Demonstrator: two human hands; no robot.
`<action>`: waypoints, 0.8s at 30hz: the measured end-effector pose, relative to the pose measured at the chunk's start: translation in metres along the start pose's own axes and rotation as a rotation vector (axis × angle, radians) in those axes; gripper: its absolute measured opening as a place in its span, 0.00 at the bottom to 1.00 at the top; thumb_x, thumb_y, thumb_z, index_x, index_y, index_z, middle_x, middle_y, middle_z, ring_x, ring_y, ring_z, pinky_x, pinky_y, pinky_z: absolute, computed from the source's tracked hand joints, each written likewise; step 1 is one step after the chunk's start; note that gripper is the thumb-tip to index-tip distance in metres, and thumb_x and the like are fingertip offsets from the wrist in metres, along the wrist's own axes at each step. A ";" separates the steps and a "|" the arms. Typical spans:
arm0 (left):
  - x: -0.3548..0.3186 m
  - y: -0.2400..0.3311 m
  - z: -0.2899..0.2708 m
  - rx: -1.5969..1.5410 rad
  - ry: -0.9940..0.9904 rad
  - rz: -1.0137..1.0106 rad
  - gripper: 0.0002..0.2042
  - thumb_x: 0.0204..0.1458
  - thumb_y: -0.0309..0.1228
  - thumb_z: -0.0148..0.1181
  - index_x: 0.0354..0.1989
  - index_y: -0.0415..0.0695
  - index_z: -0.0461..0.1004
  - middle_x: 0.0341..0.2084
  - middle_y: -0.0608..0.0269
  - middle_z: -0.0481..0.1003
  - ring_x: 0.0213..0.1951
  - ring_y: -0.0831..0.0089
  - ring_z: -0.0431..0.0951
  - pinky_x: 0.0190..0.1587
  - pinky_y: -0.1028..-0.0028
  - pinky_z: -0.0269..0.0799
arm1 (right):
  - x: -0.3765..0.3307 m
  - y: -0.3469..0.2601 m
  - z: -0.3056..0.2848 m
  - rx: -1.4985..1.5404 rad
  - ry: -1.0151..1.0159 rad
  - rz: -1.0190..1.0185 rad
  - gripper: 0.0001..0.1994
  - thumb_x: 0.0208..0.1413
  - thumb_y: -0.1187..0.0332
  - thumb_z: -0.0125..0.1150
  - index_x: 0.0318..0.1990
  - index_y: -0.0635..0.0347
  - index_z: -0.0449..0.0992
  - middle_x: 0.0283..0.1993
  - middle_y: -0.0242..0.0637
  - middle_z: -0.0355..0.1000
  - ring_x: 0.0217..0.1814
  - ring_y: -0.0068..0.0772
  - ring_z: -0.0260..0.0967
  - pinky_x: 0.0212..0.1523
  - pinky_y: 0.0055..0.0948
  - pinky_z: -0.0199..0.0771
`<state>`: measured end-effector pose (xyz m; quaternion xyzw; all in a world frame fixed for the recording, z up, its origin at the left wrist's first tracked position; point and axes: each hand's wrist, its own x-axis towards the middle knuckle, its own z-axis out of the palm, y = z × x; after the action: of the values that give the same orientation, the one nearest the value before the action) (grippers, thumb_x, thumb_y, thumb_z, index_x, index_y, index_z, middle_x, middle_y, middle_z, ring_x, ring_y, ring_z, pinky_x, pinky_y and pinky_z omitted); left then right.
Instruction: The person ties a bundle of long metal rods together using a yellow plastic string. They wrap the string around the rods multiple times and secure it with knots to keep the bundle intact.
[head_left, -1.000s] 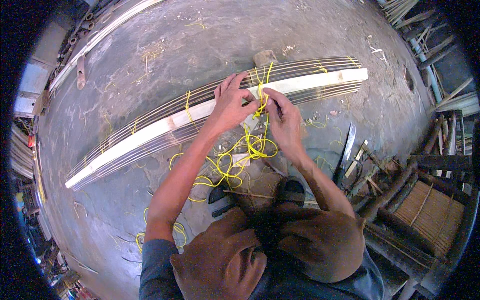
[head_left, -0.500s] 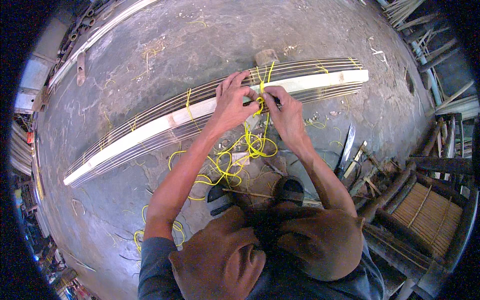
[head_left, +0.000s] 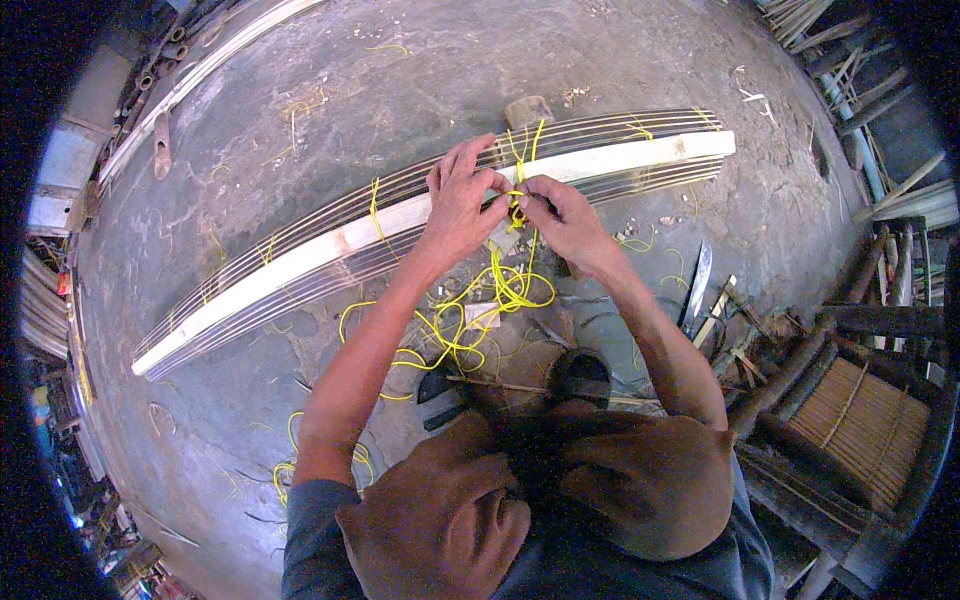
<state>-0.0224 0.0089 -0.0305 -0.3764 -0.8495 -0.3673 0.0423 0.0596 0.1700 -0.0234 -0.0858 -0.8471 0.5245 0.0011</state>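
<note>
- The left hand (head_left: 462, 195) and the right hand (head_left: 560, 215) meet fingertip to fingertip, both pinched narrow on a yellow cord (head_left: 517, 200) at a knot.
- The knot sits on a long pale wooden slat (head_left: 330, 245) running left to right across the concrete floor (head_left: 420, 70), flanked by thin rods (head_left: 300, 225) bound to it.
- Near side of the slat, loose loops of the same cord lie tangled on the floor.
- Right — a blade (head_left: 698, 285) lies among scraps; a woven-seat stool (head_left: 850, 420) is partly cut off.
- No container shows; the knot itself is hidden by fingers.
</note>
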 end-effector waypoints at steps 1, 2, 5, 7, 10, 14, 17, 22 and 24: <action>0.000 0.001 -0.001 0.000 0.012 0.019 0.08 0.42 0.32 0.63 0.32 0.48 0.76 0.61 0.63 0.60 0.63 0.55 0.56 0.63 0.52 0.46 | 0.001 0.003 0.001 0.159 -0.046 0.079 0.11 0.60 0.64 0.54 0.42 0.63 0.72 0.32 0.32 0.69 0.32 0.21 0.63 0.33 0.25 0.67; 0.000 0.003 -0.002 -0.003 0.006 0.027 0.07 0.43 0.33 0.62 0.30 0.47 0.75 0.61 0.63 0.60 0.63 0.56 0.56 0.63 0.53 0.46 | 0.001 0.007 0.001 0.317 -0.091 0.157 0.11 0.61 0.63 0.53 0.42 0.63 0.72 0.32 0.30 0.69 0.32 0.19 0.62 0.33 0.24 0.66; 0.000 0.004 -0.002 -0.007 0.004 0.043 0.06 0.44 0.33 0.61 0.28 0.46 0.75 0.60 0.64 0.61 0.62 0.59 0.56 0.63 0.55 0.45 | -0.003 0.003 0.000 0.288 -0.127 0.132 0.11 0.62 0.64 0.53 0.43 0.62 0.71 0.32 0.28 0.70 0.31 0.19 0.63 0.33 0.24 0.67; 0.000 0.004 0.002 -0.011 0.023 0.054 0.06 0.44 0.34 0.62 0.28 0.47 0.76 0.58 0.66 0.63 0.62 0.60 0.56 0.63 0.55 0.45 | -0.006 0.005 0.001 0.295 -0.084 0.080 0.10 0.61 0.66 0.53 0.45 0.63 0.69 0.32 0.30 0.70 0.31 0.19 0.64 0.33 0.23 0.67; -0.001 0.004 0.005 0.003 0.054 0.034 0.06 0.43 0.34 0.62 0.27 0.48 0.77 0.57 0.66 0.64 0.61 0.61 0.57 0.62 0.56 0.45 | -0.014 -0.010 0.003 0.310 0.025 0.077 0.11 0.61 0.70 0.52 0.49 0.62 0.64 0.31 0.32 0.69 0.32 0.20 0.64 0.34 0.23 0.67; 0.000 0.014 0.006 0.098 0.074 -0.009 0.05 0.42 0.34 0.62 0.28 0.50 0.77 0.56 0.68 0.65 0.60 0.64 0.58 0.62 0.57 0.47 | -0.025 -0.009 0.009 0.375 0.087 0.054 0.18 0.60 0.75 0.49 0.55 0.56 0.55 0.30 0.33 0.68 0.32 0.21 0.64 0.34 0.22 0.65; 0.003 0.019 0.007 0.119 0.090 0.006 0.05 0.43 0.34 0.62 0.29 0.53 0.77 0.55 0.70 0.66 0.59 0.64 0.60 0.61 0.57 0.47 | -0.029 -0.007 0.007 0.483 0.130 0.099 0.20 0.59 0.78 0.48 0.56 0.53 0.52 0.30 0.32 0.67 0.33 0.21 0.63 0.35 0.21 0.63; -0.004 0.012 0.006 0.138 0.105 0.177 0.09 0.42 0.34 0.63 0.34 0.61 0.80 0.58 0.70 0.64 0.59 0.62 0.61 0.61 0.56 0.48 | -0.023 -0.010 0.004 0.488 0.089 0.075 0.21 0.58 0.78 0.48 0.56 0.51 0.51 0.30 0.31 0.65 0.34 0.21 0.61 0.35 0.20 0.62; -0.006 0.012 0.004 0.130 0.101 0.206 0.10 0.41 0.35 0.64 0.35 0.63 0.80 0.58 0.70 0.63 0.60 0.62 0.60 0.62 0.56 0.48 | -0.021 -0.010 0.004 0.502 0.092 0.082 0.21 0.58 0.78 0.48 0.56 0.51 0.51 0.30 0.31 0.65 0.33 0.20 0.60 0.35 0.20 0.61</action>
<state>-0.0094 0.0136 -0.0284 -0.4391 -0.8252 -0.3235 0.1469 0.0783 0.1586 -0.0144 -0.1409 -0.6854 0.7133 0.0395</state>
